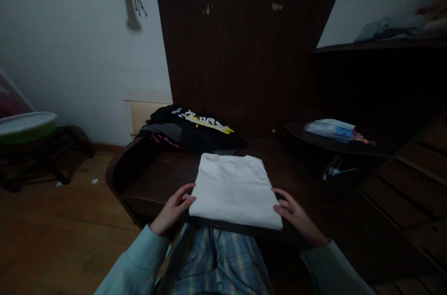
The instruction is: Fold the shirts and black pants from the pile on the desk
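A white T-shirt [233, 188], folded into a neat rectangle with its neckline at the far side, lies flat at the front edge of a dark wooden bench [153, 178]. My left hand [176, 206] holds the shirt's left edge between thumb and fingers. At the opposite edge, my right hand [295, 216] has its thumb and fingers on the right side of the shirt in the same way. Fingertips under the cloth are hidden. Behind the shirt sits a heap of dark clothes [195, 132] with white, yellow and pink prints.
On the right, a low rounded shelf [300, 134] carries a bluish plastic packet [331, 130]. More folded cloth lies on the upper shelf [380, 46]. At the left, a green basin with a white rim [31, 127] rests on a dark stool [70, 141]. A tall dark panel [240, 53] rises behind the bench.
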{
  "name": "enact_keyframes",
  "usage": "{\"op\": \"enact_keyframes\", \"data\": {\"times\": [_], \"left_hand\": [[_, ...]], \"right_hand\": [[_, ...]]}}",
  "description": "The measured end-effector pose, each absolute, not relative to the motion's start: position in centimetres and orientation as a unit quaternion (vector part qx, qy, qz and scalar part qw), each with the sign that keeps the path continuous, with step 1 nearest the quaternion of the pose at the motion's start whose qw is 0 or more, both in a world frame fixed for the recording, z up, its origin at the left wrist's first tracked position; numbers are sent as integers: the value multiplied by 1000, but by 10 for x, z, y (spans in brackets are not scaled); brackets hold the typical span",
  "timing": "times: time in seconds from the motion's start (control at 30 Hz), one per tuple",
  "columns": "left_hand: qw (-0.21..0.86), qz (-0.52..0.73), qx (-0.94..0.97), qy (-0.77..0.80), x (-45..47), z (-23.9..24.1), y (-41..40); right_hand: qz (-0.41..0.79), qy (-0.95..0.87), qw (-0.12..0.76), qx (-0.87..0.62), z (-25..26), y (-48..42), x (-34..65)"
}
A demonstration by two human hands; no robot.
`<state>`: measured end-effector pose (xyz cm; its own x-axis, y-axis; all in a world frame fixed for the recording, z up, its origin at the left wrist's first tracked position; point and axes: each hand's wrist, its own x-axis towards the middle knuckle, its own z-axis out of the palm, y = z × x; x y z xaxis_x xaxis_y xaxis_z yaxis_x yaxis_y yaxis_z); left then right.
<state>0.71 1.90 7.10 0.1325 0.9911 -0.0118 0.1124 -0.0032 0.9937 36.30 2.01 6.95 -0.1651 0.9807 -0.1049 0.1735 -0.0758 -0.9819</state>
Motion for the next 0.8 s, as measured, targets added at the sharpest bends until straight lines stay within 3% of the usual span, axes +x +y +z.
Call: {"op": "enact_keyframes", "data": {"times": [0.2,0.67,0.8], "left_hand": [[550,396,573,461,-2,75,12],[463,442,579,504,4,75,12],[428,412,622,510,4,71,9]], "right_hand": [[539,-606,317,-491,77,15,369],[504,-602,346,-513,76,17,366],[424,-645,324,-547,68,14,368]]}}
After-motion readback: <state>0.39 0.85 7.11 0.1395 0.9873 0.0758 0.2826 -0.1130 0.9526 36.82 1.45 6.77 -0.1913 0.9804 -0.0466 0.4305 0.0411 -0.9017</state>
